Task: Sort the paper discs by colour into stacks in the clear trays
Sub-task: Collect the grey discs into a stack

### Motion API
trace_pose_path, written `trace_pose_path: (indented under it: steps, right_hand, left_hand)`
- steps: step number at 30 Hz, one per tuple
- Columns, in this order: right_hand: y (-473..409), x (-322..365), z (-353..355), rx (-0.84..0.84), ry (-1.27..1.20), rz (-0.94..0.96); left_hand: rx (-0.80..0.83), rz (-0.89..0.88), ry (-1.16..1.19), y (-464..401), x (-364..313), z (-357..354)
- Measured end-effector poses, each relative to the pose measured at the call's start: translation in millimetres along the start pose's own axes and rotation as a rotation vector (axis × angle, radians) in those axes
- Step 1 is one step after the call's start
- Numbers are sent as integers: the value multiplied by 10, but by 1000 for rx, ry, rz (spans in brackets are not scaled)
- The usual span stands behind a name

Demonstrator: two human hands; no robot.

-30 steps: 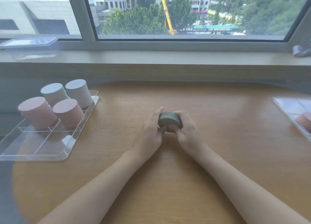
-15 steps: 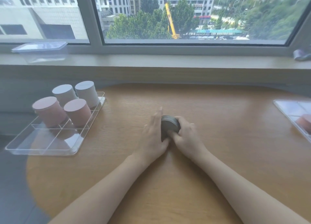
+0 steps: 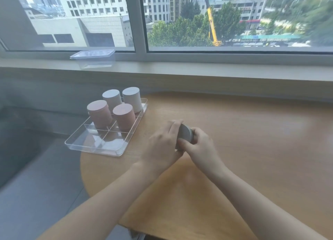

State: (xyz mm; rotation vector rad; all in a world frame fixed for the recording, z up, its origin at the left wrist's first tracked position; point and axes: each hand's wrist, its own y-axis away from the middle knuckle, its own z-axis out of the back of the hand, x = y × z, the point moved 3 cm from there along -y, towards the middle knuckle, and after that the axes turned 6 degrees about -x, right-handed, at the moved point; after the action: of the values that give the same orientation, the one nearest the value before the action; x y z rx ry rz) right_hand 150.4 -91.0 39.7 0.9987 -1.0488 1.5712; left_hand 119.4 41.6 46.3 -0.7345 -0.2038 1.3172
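— Trays first! What is at nine o'clock on the table [image 3: 252, 140]?

— One clear tray [image 3: 79, 144] with walls inside it. Two pink stacks [image 3: 124, 116] stand in the middle boxes. Two pale grey stacks [image 3: 132, 99] stand in the far boxes, at twelve o'clock of the pink ones. The near boxes look bare, but the plastic shines, so I cannot be sure.

— And in the middle of the table?

— Two hands. The left hand [image 3: 162, 144] has its back up, and its fingers reach over the far side of a grey stack of discs [image 3: 185, 134]. The right hand [image 3: 200, 147] meets it from three o'clock, with its fingers curled round the stack.

— So both hands hold it?

— Yes, the stack is squeezed between them, tipped on its edge with the flat face up and to the right. It is well apart from the tray, at about four o'clock from it.

— Anything else?

— A clear box with a lid [image 3: 92, 58] sits on the window sill [image 3: 216, 72], at twelve o'clock from the tray.
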Motion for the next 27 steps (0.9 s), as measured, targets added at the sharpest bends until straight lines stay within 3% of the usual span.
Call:
trace_pose_path:
  steps: [8,13,17,23,27]
  right_hand:
    - [-79,298,-781,311,-216,-122]
    - [-154,544,-1257,410,-255,-130]
    - [-285,701,-1636,496,-229,-97]
    - [-467,849,-2229,410,39,103]
    - [-590,913,-2537,411,420,264]
  left_hand:
    - [-1,129,-53,243,752,503]
    - [3,129,-7,395,1155,976]
    - [4,231,54,512,1573,1270]
    - [-89,431,71,613,1921,1489]
    - [-67,534,72,672,2139,1500]
